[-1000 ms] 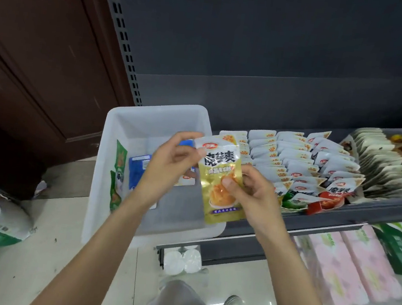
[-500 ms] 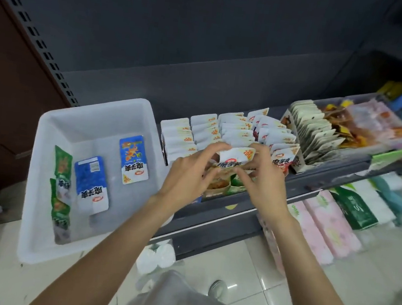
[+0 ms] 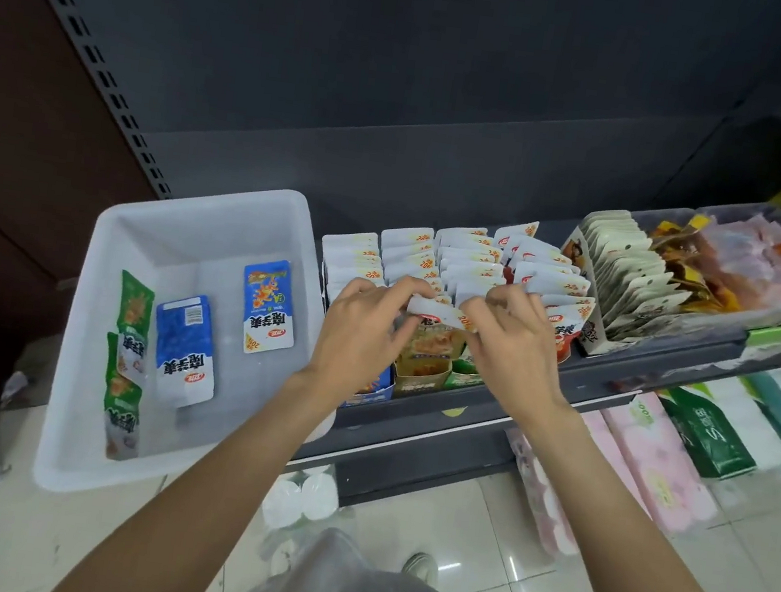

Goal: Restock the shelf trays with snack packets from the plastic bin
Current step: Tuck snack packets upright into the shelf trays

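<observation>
Hands setting a yellow snack packet (image 3: 433,338) into the shelf trays

Left hand (image 3: 364,337) and right hand (image 3: 510,347) pinched its top edge; a white plastic bin (image 3: 202,208) sat just left.

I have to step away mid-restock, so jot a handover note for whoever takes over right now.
Left hand and right hand both pinch the top edge of the yellow packet, seating it at the front of its shelf tray.
White bin left of the trays holds two blue packets and green packets.
Left: finish seating this one, then shelve those.
</observation>
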Tool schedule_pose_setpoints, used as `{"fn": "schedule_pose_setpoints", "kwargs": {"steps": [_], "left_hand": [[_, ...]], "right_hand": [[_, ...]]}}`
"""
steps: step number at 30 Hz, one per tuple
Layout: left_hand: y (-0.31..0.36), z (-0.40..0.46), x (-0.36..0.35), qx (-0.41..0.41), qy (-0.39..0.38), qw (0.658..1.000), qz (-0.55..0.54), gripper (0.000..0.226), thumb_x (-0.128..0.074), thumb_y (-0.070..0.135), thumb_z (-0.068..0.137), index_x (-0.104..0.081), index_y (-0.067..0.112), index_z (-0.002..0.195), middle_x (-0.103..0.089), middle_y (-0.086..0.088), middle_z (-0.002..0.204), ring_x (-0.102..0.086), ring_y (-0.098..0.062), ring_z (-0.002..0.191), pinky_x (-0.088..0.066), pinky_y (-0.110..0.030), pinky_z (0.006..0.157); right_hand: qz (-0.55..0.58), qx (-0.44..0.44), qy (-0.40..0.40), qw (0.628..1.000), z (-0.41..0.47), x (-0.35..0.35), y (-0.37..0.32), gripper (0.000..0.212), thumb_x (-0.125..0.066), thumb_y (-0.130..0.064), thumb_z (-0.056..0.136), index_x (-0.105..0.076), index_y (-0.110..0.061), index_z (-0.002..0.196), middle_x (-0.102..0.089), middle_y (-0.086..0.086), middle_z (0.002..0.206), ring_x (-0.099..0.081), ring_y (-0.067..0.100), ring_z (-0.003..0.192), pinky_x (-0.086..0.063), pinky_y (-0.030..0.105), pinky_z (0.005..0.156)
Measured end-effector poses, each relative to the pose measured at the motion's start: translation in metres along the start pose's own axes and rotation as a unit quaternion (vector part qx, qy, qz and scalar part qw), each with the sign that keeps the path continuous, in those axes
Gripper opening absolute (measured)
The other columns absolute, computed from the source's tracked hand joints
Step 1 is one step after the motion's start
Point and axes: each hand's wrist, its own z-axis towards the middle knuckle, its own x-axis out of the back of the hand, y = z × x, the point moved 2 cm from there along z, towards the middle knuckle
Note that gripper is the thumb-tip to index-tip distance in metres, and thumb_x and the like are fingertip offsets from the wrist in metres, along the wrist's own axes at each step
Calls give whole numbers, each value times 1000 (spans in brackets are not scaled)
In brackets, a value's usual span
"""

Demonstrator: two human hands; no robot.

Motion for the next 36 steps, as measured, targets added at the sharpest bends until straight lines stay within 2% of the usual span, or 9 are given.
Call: {"fn": "schedule_pose_setpoints", "kwargs": {"steps": [6, 10, 18, 21, 23, 26, 29, 33, 36], "left_hand": [[-5, -1, 2, -52, 12, 998, 19, 18, -72, 14, 75, -63, 13, 91, -70, -1, 68, -60, -18, 59, -33, -22, 70], [-6, -2, 2, -73, -16, 997, 36, 22, -75, 11, 74, -62, 13, 92, -69, -1, 67, -61, -19, 58, -34, -24, 73], [-3, 4, -14, -36, -125, 985, 109, 29, -80, 9, 67, -65, 14, 92, -63, -1, 57, -58, -22, 54, -29, -27, 71], [-7, 4, -20, -31, -150, 977, 147, 28, -82, 12, 63, -67, 16, 86, -60, -2, 58, -58, -21, 63, -26, -29, 69], [-9, 0, -24, -41, -163, 973, 159, 29, -85, 17, 60, -69, 18, 84, -58, -2, 59, -58, -21, 69, -26, -29, 68], [-11, -4, -22, -46, -131, 977, 161, 26, -82, 31, 67, -72, 20, 88, -63, -1, 62, -58, -21, 76, -31, -30, 71], [-14, 0, -18, -38, -93, 986, 131, 18, -81, 28, 70, -72, 22, 85, -65, 4, 63, -57, -20, 76, -27, -29, 71], [-16, 0, -14, -48, -48, 995, 77, 16, -75, 29, 77, -70, 22, 90, -68, 7, 77, -53, -16, 83, -28, -26, 74], [-28, -10, 7, -12, 46, 999, 16, 19, -62, 32, 85, -71, 19, 96, -70, 7, 89, -51, -11, 91, -32, -24, 80]], "right_hand": [[70, -31, -20, 997, -3, -6, 7, 48, -78, 2, 64, -46, -18, 93, -59, 14, 83, -56, 32, 79, -28, 28, 67], [75, -25, -11, 997, -3, -2, 3, 49, -81, 2, 60, -48, -14, 93, -58, 14, 82, -49, 26, 82, -28, 31, 65], [14, -33, -108, 994, -9, -12, 5, 37, -82, -5, 61, -66, -11, 94, -59, 12, 82, -55, 31, 76, -35, 31, 64], [30, -3, -130, 991, -2, -7, -2, 35, -85, -14, 62, -70, -13, 93, -65, 5, 71, -56, 27, 79, -38, 33, 68], [41, -4, -145, 989, 5, -8, -4, 29, -86, -10, 59, -73, -14, 85, -61, 4, 61, -57, 27, 69, -46, 33, 63], [17, -23, -165, 986, 13, -14, -8, 27, -89, -10, 53, -75, -19, 75, -52, 3, 57, -52, 23, 57, -44, 25, 53], [-14, -22, -168, 985, 17, -16, -13, 26, -90, -10, 48, -73, -17, 66, -52, 2, 52, -53, 21, 55, -41, 22, 51], [-1, -34, -144, 989, 11, -11, -12, 20, -83, -11, 63, -72, -12, 80, -67, 2, 65, -56, 22, 74, -48, 32, 61], [66, -74, -105, 990, 17, 4, -23, 22, -77, -19, 74, -70, -16, 95, -70, -1, 85, -54, 19, 88, -47, 34, 70]]}}
